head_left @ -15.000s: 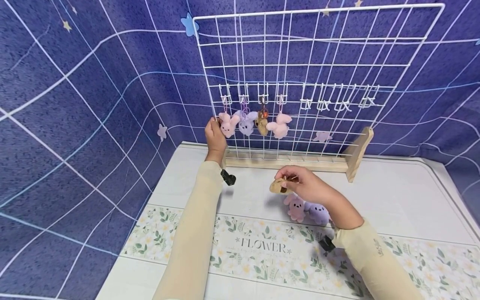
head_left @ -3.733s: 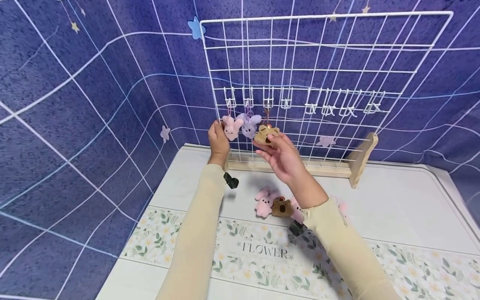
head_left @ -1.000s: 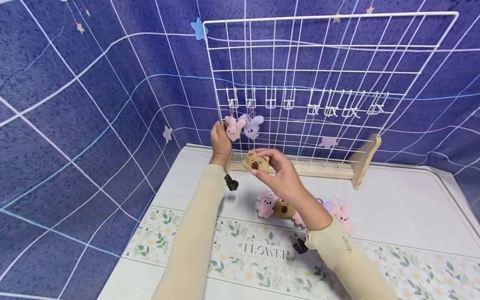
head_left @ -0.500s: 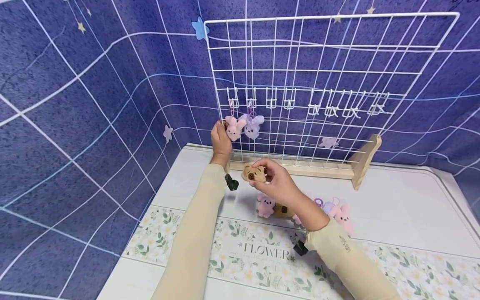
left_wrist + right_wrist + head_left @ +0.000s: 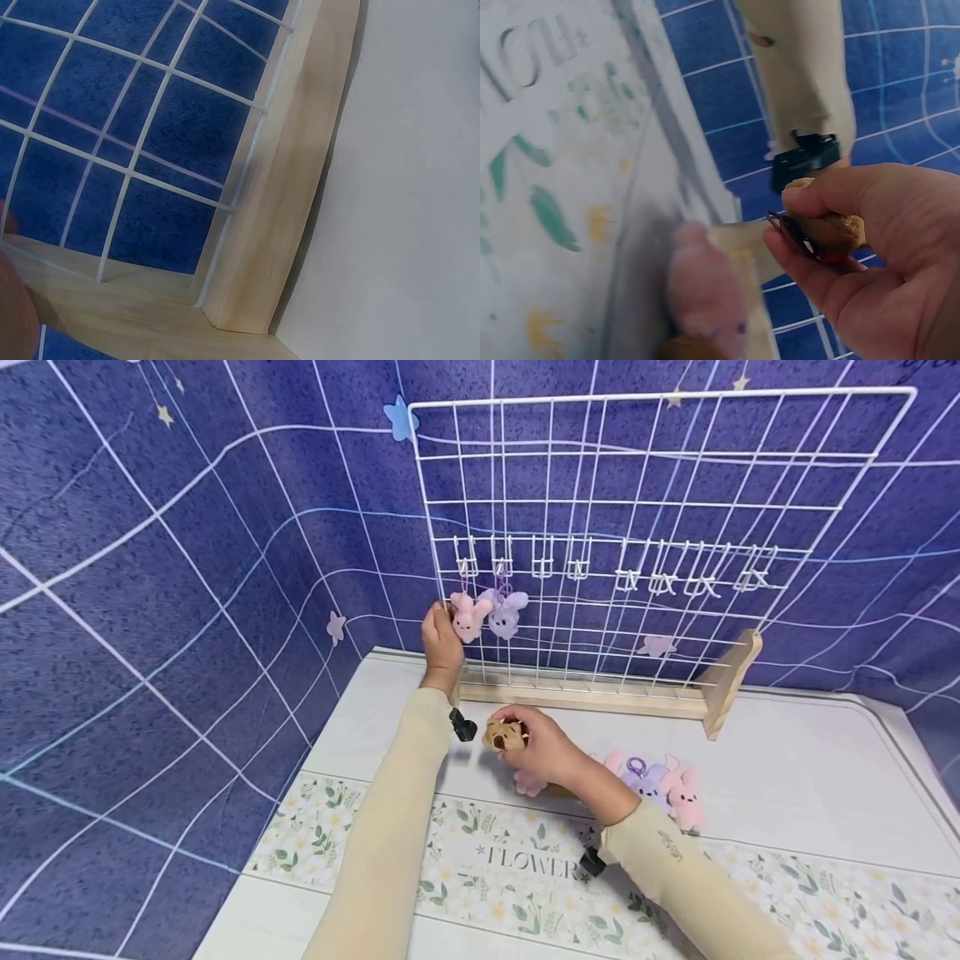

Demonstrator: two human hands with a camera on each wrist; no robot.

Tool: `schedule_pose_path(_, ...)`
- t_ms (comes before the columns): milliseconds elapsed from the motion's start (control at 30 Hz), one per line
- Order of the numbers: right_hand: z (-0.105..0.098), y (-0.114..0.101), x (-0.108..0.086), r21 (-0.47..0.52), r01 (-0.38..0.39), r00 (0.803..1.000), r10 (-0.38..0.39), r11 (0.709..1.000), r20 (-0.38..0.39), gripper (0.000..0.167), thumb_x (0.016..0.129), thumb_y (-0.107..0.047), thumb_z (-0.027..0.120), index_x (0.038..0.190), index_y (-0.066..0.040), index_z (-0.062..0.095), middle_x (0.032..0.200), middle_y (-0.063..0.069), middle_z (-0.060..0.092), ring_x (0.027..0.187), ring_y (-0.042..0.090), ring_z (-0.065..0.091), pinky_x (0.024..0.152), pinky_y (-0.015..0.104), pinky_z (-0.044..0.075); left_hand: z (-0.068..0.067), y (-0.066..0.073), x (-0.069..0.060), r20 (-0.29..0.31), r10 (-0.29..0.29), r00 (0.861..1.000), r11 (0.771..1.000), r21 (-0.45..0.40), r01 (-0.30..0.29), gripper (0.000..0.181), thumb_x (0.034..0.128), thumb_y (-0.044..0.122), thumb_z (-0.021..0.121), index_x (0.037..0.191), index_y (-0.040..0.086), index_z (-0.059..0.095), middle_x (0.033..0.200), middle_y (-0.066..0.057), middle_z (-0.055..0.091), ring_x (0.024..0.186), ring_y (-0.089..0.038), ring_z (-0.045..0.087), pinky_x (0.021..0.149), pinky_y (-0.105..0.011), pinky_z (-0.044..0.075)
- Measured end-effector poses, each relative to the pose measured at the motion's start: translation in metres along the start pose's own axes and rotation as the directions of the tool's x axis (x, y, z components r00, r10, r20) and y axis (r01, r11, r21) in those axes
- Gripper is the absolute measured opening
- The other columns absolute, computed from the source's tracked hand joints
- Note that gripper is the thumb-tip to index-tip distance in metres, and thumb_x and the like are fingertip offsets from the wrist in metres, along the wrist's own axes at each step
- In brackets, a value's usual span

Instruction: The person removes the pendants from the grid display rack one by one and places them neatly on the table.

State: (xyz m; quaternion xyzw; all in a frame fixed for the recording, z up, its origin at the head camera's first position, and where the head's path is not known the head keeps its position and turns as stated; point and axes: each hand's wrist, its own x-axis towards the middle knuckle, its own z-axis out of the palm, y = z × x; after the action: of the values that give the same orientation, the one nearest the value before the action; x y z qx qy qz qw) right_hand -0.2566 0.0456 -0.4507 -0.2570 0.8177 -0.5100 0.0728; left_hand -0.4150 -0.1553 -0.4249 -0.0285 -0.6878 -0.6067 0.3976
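Observation:
My left hand (image 5: pixel 442 642) grips the left edge of a white wire grid rack (image 5: pixel 637 502) on a wooden base. A pink bunny plush keychain (image 5: pixel 468 617) and a lavender bunny plush keychain (image 5: pixel 504 613) hang from its two leftmost hooks. Low over the table, my right hand (image 5: pixel 546 745) pinches a brown bear plush keychain (image 5: pixel 502 735); its dark cord shows in the right wrist view. Partly under that hand lies a pink plush (image 5: pixel 529 782). Farther right are a lavender bunny (image 5: pixel 647 785) and a pink bunny (image 5: pixel 687 800) on the tabletop.
Several bare white hooks (image 5: pixel 577 568) line the rack's middle bar. A wooden foot (image 5: pixel 732 685) supports the rack's right end. The white table cover (image 5: pixel 810 768) has a floral band with printed lettering. Dark blue patterned cloth (image 5: pixel 187 693) hangs behind and to the left.
Two keychains, the bear and a pink bunny, have come off the third and fourth hooks. My right hand has lowered the bear towards the table. The left hand keeps its hold.

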Motion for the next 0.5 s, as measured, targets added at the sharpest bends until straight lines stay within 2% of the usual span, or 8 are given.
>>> schedule_pose_path(100,0.005,0.006,-0.001,0.042,-0.085,0.995,0.083,0.995,0.054,0.048,0.087,-0.002,0.081,0.129,-0.018,0.062,0.105,0.012,0.067,0.07,0.02,0.07,0.058,0.034,0.06,0.0,-0.001,0.0,0.009,-0.004,1.0,1.0,-0.004,0.004,0.037,0.1113,0.016,0.036,0.085,0.002,0.057,0.081,0.005,0.052,0.077,-0.006,0.049,0.076,-0.021,0.042)
schedule_pose_path(200,0.008,0.01,-0.003,0.082,-0.154,0.983,0.144,0.985,0.114,0.046,0.09,-0.005,0.079,0.129,-0.019,0.06,0.094,0.014,0.066,0.052,0.031,0.068,0.044,0.044,0.057,0.0,-0.001,-0.001,0.016,-0.017,1.0,1.0,-0.022,0.018,0.037,0.1116,0.016,0.035,0.084,0.005,0.056,0.081,0.007,0.051,0.076,-0.005,0.049,0.075,-0.02,0.042)
schedule_pose_path(300,0.01,0.013,-0.004,0.077,-0.171,0.976,0.159,0.982,0.148,0.043,0.091,-0.008,0.08,0.128,-0.02,0.061,0.09,0.014,0.066,0.052,0.031,0.068,0.044,0.044,0.056,0.0,-0.001,0.0,0.011,-0.023,1.0,0.999,-0.032,0.023,0.036,0.1117,0.015,0.035,0.084,0.005,0.056,0.081,0.008,0.051,0.076,-0.005,0.049,0.075,-0.019,0.042)
schedule_pose_path(500,0.011,0.016,-0.003,0.051,-0.174,0.97,0.162,0.983,0.179,0.042,0.089,-0.011,0.083,0.126,-0.021,0.063,0.094,0.015,0.066,0.053,0.026,0.067,0.045,0.04,0.057,0.0,0.0,0.0,0.001,-0.018,1.0,0.999,-0.042,0.018,0.036,0.1113,0.014,0.036,0.081,0.009,0.056,0.081,0.001,0.053,0.077,-0.007,0.049,0.076,-0.02,0.041)
